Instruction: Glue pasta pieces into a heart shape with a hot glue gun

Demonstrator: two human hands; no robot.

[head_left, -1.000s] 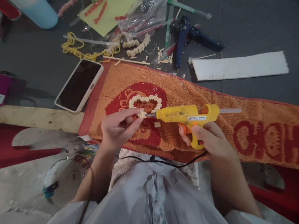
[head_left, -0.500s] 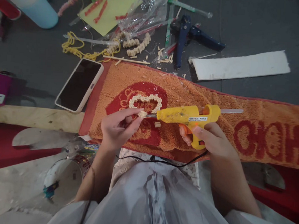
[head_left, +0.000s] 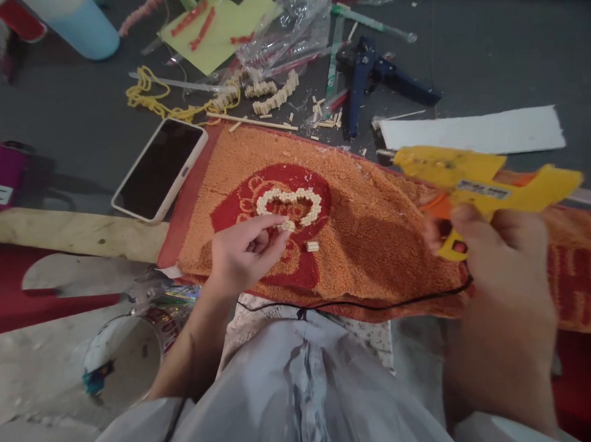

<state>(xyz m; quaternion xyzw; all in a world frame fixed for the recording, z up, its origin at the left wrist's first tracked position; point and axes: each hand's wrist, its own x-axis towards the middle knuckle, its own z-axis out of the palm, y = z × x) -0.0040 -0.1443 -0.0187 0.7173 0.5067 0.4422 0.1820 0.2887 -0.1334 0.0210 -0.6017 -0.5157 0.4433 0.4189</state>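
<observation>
Between thumb and forefinger, my left hand (head_left: 243, 251) pinches a small cluster of pale stick pieces (head_left: 288, 225). Just behind it, a curved, heart-like outline of the same short pieces (head_left: 313, 197) lies on the orange towel (head_left: 373, 252). One more small bundle (head_left: 312, 247) rests on the towel to the right of my left hand. My right hand (head_left: 494, 253), blurred, is wrapped round the handle of a yellow glue gun (head_left: 449, 170). The gun's nozzle points left, near the white strip.
Behind the towel are a phone (head_left: 160, 169), yellow yarn (head_left: 147, 95), dark blue pliers (head_left: 361, 85), a white strip (head_left: 476, 129), clear plastic and stick scraps. A blue-white bottle (head_left: 82, 21) stands at back left. The gun's black cord (head_left: 370, 307) crosses the towel's front edge.
My right hand has carried the glue gun right and slightly back, away from the cluster. My left hand has shifted slightly right, still pinching the cluster.
</observation>
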